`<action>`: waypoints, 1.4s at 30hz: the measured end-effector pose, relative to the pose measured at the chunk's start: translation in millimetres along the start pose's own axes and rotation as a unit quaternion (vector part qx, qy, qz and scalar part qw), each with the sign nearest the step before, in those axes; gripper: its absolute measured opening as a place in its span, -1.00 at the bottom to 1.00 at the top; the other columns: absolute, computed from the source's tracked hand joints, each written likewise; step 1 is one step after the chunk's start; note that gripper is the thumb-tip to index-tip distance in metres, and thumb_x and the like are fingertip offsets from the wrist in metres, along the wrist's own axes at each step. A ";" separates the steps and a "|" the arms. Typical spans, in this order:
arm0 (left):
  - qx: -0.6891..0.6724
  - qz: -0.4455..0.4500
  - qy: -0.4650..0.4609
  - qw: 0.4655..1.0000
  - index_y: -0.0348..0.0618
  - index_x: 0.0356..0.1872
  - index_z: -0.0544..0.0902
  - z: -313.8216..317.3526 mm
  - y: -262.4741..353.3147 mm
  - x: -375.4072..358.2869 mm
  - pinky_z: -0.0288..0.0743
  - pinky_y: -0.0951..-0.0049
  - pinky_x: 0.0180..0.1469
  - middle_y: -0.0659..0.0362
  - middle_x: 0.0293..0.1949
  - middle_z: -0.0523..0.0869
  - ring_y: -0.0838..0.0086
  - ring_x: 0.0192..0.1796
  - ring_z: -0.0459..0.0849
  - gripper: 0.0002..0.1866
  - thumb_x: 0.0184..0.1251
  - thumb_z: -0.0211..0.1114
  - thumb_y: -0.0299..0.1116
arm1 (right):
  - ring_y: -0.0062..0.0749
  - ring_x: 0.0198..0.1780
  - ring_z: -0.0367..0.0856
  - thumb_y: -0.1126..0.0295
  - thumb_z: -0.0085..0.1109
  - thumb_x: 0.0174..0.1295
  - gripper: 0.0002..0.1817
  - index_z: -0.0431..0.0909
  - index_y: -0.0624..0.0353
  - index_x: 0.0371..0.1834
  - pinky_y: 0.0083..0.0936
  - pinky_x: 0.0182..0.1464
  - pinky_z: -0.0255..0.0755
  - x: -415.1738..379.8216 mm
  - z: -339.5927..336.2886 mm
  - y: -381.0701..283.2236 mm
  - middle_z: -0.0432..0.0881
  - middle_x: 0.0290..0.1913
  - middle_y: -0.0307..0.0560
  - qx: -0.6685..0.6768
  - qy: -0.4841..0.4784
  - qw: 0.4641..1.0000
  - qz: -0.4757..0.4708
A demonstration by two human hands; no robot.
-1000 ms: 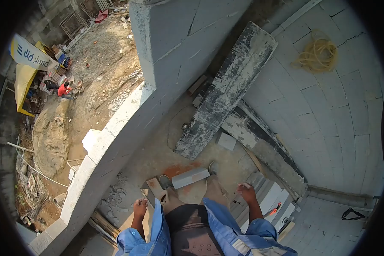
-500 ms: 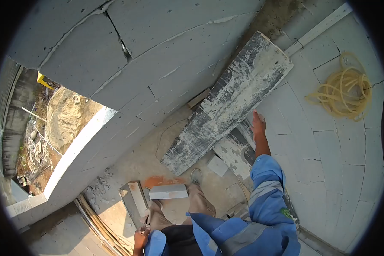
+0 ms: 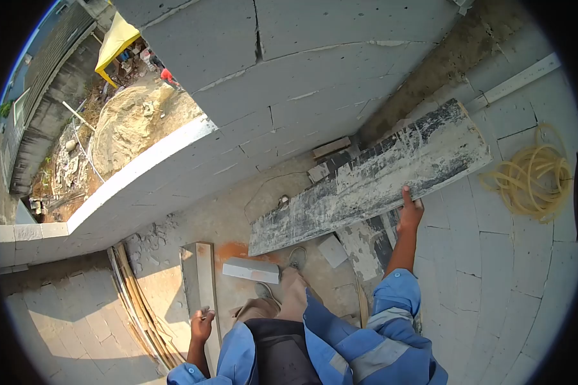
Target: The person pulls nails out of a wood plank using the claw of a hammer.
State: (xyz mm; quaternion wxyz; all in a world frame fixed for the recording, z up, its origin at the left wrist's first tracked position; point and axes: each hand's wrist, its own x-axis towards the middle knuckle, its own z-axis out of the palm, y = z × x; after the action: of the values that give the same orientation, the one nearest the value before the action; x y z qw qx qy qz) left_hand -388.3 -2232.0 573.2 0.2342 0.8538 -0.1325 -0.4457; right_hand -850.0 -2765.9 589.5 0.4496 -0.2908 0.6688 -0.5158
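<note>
A long wooden board [image 3: 366,183], dark and smeared with dried whitish plaster, leans at a slant in front of me. My right hand [image 3: 410,213] is closed on its lower edge, with a finger lying over the smeared face and the rest partly hidden. Low on the left, my left hand [image 3: 201,326] has curled fingers. Something small may be in them, but I cannot make it out. Near that hand stands a narrow plank frame [image 3: 205,276]. A pale block [image 3: 250,271] lies by my feet.
Beneath the board is another plaster-stained panel [image 3: 364,247]. Coiled yellowish hose [image 3: 534,183] hangs against the block wall [image 3: 481,276] on the right. Long poles [image 3: 138,305] lie at lower left. Beyond the wall opening are a sand heap [image 3: 141,122] and a yellow canopy [image 3: 117,42].
My right hand has gone from open beside the board to gripping its edge. The board now lies at a flatter angle in view. My head view has shifted, and my left hand has come forward.
</note>
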 end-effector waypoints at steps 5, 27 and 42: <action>-0.037 0.001 -0.028 0.999 -0.45 0.14 0.61 58.1 17.3 20.5 0.59 0.30 0.07 -0.15 -0.10 0.78 0.20 -0.03 0.77 -0.44 0.32 0.37 -0.12 | -0.37 0.04 0.61 0.26 0.45 0.26 -0.44 0.55 0.39 0.22 -0.38 0.08 0.51 -59.4 -19.1 -17.4 0.65 0.10 -0.01 0.070 0.009 0.997 -0.029; -0.113 -0.138 0.036 0.983 -0.35 -0.14 0.67 -9.0 -226.2 162.6 0.59 0.40 -0.29 0.13 -0.37 0.74 0.47 -0.41 0.67 -0.65 0.24 0.41 -0.22 | -0.17 0.39 0.40 -0.16 0.56 0.02 0.06 0.38 0.49 0.38 -0.21 0.41 0.22 -57.3 55.8 -10.5 0.46 0.39 0.20 0.054 0.238 0.948 -0.205; 0.204 0.076 -0.045 0.975 -0.14 0.13 0.59 -2.7 -226.2 218.3 0.62 0.23 -0.22 -0.01 -0.18 0.76 0.32 -0.19 0.75 -0.58 0.32 0.39 -0.21 | -0.10 0.45 0.35 -0.16 0.31 0.29 -0.12 0.31 0.23 0.51 -0.08 0.39 0.24 49.1 15.7 73.5 0.39 0.47 0.06 0.074 0.024 0.995 -0.060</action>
State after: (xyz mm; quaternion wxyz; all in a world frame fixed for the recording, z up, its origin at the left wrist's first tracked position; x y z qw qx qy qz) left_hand -258.2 -2132.8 304.8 0.0819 0.8502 -0.2955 -0.4279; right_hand -851.3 -2792.5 503.9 0.4220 -0.2836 0.6206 -0.5970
